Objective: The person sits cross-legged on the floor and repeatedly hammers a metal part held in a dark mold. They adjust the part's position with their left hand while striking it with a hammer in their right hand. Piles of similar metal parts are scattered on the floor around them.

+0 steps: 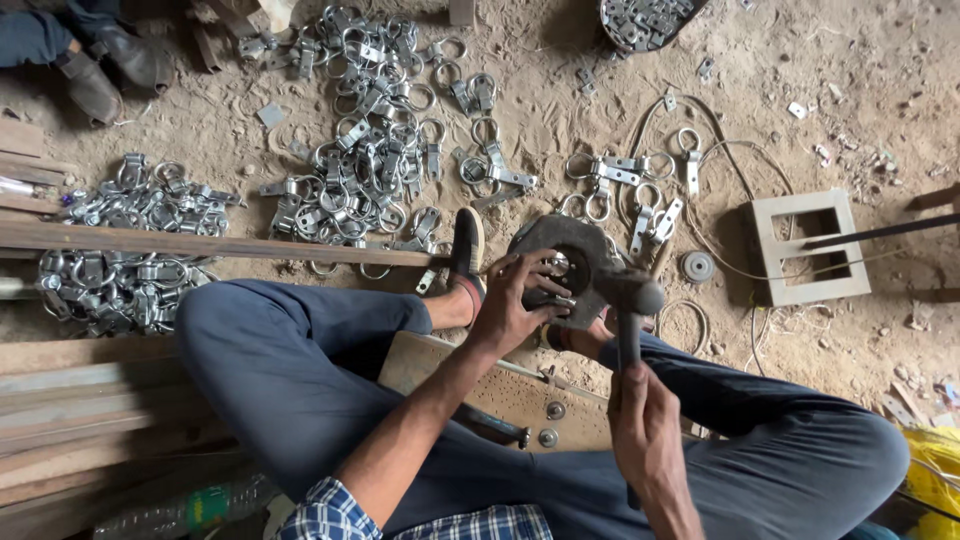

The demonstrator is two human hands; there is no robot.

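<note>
I sit cross-legged on a sandy floor. My right hand (645, 425) grips the handle of a hammer (628, 300), whose head hangs just over a round dark steel block (562, 240) between my feet. My left hand (512, 300) rests on the block's near side, its fingers pinching a small shiny metal ring clamp part (560, 272) against the block's middle. The part is mostly hidden by my fingers.
Heaps of shiny ring clamps lie ahead (370, 150) and at left (120, 250). A long rusty bar (200, 243) runs across the left. A square metal frame (808, 247), a basket of parts (645, 20), another person's shoes (90, 70) and wooden planks (80, 420) surround me.
</note>
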